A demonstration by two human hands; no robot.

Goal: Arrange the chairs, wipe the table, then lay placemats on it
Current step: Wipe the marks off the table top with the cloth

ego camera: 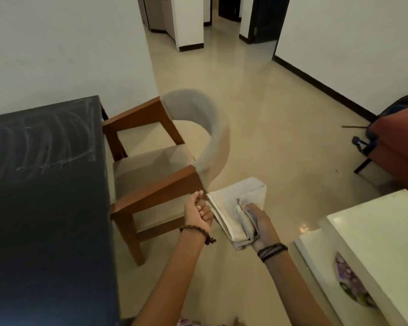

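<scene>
A dark table (pixel 45 196) fills the left side, with wet wipe streaks on its far part. A wooden armchair (pixel 156 161) with a beige seat and curved grey back stands at the table's right edge, facing it. Over the floor beside the chair's near arm I hold a folded whitish cloth (pixel 236 210). My right hand (pixel 257 224) grips its right side. My left hand (pixel 198 212) is closed at the cloth's left edge and seems to pinch that edge. No placemats show on the table.
A white low cabinet (pixel 375 250) stands at the lower right, with a round floral item (pixel 351 288) on its lower shelf. An orange seat and a dark bag (pixel 400 137) are at the right. Open beige floor leads to a hallway at the back.
</scene>
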